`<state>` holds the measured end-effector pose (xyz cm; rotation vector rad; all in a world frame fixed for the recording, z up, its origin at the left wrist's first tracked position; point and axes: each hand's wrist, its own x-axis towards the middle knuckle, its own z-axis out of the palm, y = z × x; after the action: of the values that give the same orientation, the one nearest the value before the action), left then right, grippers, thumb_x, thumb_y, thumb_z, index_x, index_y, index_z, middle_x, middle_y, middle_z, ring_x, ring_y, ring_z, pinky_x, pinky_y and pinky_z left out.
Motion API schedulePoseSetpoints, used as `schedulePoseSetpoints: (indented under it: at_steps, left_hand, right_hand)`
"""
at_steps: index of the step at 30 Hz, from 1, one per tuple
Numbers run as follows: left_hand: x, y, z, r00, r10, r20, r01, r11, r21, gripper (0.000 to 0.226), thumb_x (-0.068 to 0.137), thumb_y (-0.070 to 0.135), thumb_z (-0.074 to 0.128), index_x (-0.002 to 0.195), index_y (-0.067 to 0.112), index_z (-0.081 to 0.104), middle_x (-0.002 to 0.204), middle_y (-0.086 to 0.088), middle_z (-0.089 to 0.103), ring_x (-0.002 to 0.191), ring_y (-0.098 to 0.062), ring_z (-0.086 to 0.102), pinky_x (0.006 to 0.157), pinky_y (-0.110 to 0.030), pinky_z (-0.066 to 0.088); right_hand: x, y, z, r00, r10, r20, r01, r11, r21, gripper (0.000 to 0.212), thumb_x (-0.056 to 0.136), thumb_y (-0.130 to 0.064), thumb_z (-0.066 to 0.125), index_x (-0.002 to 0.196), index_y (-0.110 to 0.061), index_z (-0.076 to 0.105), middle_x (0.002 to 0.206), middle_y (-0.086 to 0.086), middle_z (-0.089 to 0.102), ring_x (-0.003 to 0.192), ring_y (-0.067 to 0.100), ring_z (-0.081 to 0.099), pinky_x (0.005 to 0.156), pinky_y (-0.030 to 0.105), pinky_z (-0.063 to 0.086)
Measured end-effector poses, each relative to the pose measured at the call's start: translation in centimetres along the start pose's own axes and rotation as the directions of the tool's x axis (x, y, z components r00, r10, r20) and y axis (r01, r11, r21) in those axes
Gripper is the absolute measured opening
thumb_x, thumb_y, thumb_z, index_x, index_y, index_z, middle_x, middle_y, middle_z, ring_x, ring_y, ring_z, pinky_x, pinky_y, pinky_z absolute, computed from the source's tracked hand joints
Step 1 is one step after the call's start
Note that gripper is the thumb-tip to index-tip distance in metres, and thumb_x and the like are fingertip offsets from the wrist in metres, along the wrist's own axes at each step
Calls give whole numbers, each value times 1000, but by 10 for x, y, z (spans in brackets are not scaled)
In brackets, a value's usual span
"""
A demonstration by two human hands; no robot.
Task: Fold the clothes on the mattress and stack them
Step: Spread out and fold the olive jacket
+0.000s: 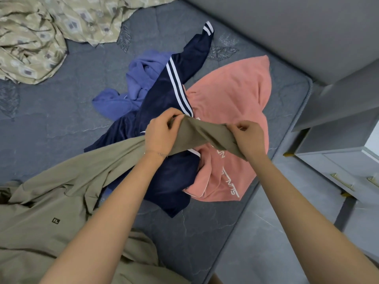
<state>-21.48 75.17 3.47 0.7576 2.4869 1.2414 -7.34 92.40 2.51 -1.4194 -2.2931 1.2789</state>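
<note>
Just above the mattress (61, 119), the left hand (159, 136) and right hand (249, 138) each grip a bunched, twisted end of a thin khaki garment (51, 201) — its creased body sprawls over the mattress's near side, cut off by the frame. Mid-mattress lie slick navy striped trousers (164, 107), a soft pink top (231, 95) with partly hidden lettering, and a crumpled blue piece (135, 83).

Lighting even, diffuse, moderately bright; source direction not discernible. Shadows soft and shallow. Centre of frame sharp. Wide-angle distortion bows the mattress (306, 103) edge; cabinet (338, 124) at right margin slightly smeared.
</note>
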Motion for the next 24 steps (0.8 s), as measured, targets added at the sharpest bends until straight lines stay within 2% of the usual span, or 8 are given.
schedulePoseSetpoints:
  at_steps: [4,5,7,10,17,20,22,24]
  left_hand:
    - [24,7,9,988,-136,-67,133,990,-50,13,94,20,57,86,15,66,80,8,65,79,-14,60,76,-35,49]
    - [28,6,10,981,-177,-77,172,983,-64,13,93,19,58,84,15,66,80,5,66,79,-14,60,76,-36,49]
    - [31,4,12,974,-220,-57,215,973,-82,14,93,18,58,81,16,66,80,2,67,78,-14,59,77,-36,49]
    - [27,2,10,977,-214,4,213,971,-108,15,93,19,59,79,20,65,81,4,67,80,-13,61,78,-32,49]
    - [19,0,-3,981,-114,154,144,969,-200,15,94,13,59,83,14,68,72,5,61,68,-11,50,75,-30,45]
    - [15,0,-8,976,-92,197,140,959,-245,14,95,12,58,85,11,69,69,9,59,68,-13,49,74,-28,44]
    - [16,-1,-10,979,-86,183,133,957,-257,14,95,11,58,85,11,68,70,10,60,69,-12,50,75,-26,44]
    - [19,-1,-11,986,-99,131,132,952,-277,14,94,11,59,83,12,68,74,7,63,73,-11,54,77,-28,45]
  right_hand:
    - [15,-14,-10,999,-22,28,23,999,-25,49,93,-51,54,55,-21,48,48,-10,46,50,7,41,53,24,31]
    - [17,-16,-10,995,-42,91,43,999,-12,46,92,-57,53,59,-25,54,53,-16,51,54,1,45,57,20,33]
    - [16,-16,-7,962,-89,259,97,995,-18,38,84,-64,60,92,-29,71,88,-22,66,81,-6,56,77,20,42]
    - [12,-4,9,936,-165,312,212,969,-124,53,78,-46,77,123,-21,65,119,-9,66,105,8,59,91,28,45]
    - [5,11,30,981,-121,150,147,973,-175,52,90,-25,68,138,-11,51,132,14,53,124,32,43,100,33,35]
    - [10,9,27,972,-161,169,197,954,-227,39,91,-21,65,128,-11,62,129,14,55,123,35,45,105,41,36]
    - [14,6,24,972,-199,128,222,955,-197,18,91,-15,62,103,-5,72,107,13,67,103,35,58,93,45,44]
    - [13,-1,20,985,-163,51,168,982,-92,17,94,-15,59,91,-2,68,88,12,69,84,31,61,79,45,48]
